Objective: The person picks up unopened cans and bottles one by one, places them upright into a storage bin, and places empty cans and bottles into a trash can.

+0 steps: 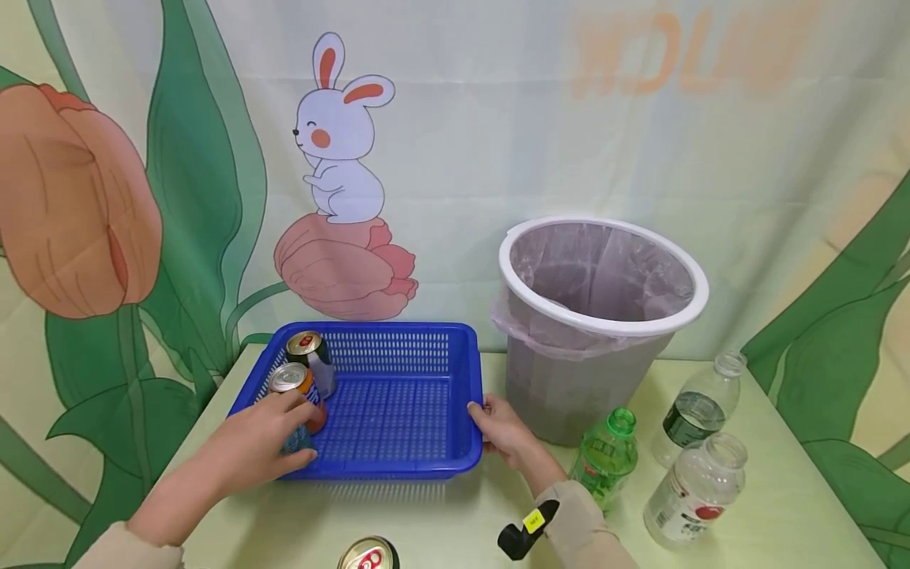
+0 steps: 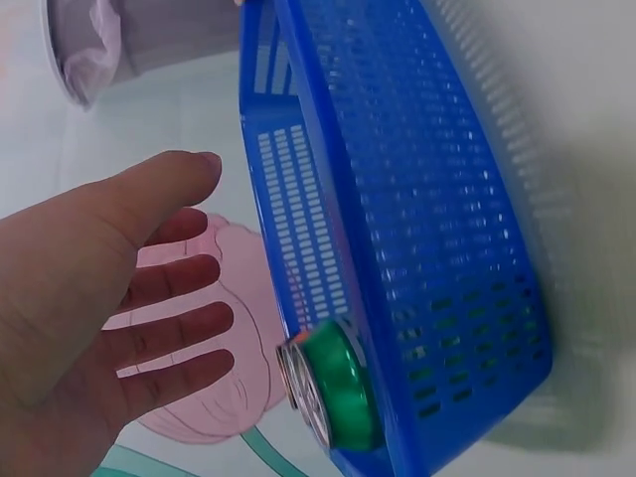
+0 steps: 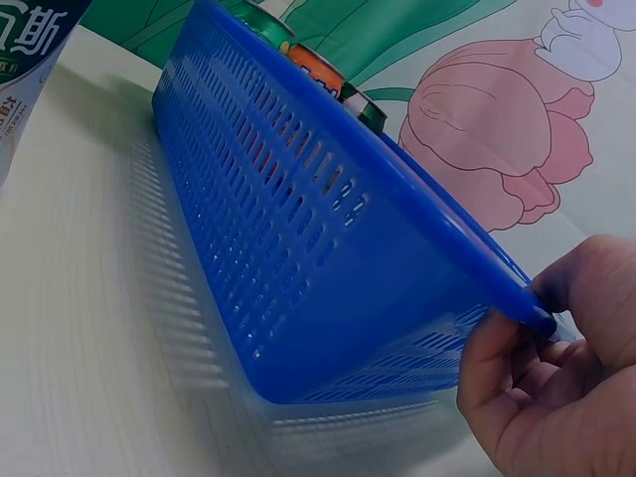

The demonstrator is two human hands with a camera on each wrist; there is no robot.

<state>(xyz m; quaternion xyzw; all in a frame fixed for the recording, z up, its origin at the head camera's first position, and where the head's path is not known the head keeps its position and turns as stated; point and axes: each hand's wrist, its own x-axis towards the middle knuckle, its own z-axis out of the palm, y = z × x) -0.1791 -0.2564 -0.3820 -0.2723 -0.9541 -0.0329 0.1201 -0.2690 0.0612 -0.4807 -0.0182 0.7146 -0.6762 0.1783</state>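
Three cans stand upright inside a blue basket [image 1: 384,472], which sits toward the back left corner of the bench [image 1: 441,525]. They line its left side: a dark can with a gold top [image 1: 325,371] at the back, an orange can [image 1: 310,387] in the middle, and a green can [image 2: 343,388] at the front, mostly hidden by the hand from above. Over that front left part of the basket hangs the left hand [image 1: 266,438], its fingers stretched out, slightly spread and holding nothing, apart from the green can. The right hand [image 1: 503,428] pinches the right rim of the basket between thumb and curled fingers. Nearer the person lies the top of another can [image 1: 369,555], cut off by the lower border of the head view. A grey bin [image 1: 569,383] with a white rim and a thin liner stands right of the basket by the back edge. Toward the right edge of the bench stand a green bottle [image 1: 604,458], a clear bottle with a dark label [image 1: 693,415] and a wide clear bottle [image 1: 693,494]. Behind the back edge hangs a backdrop [image 1: 455,158] with a rabbit and tulips.
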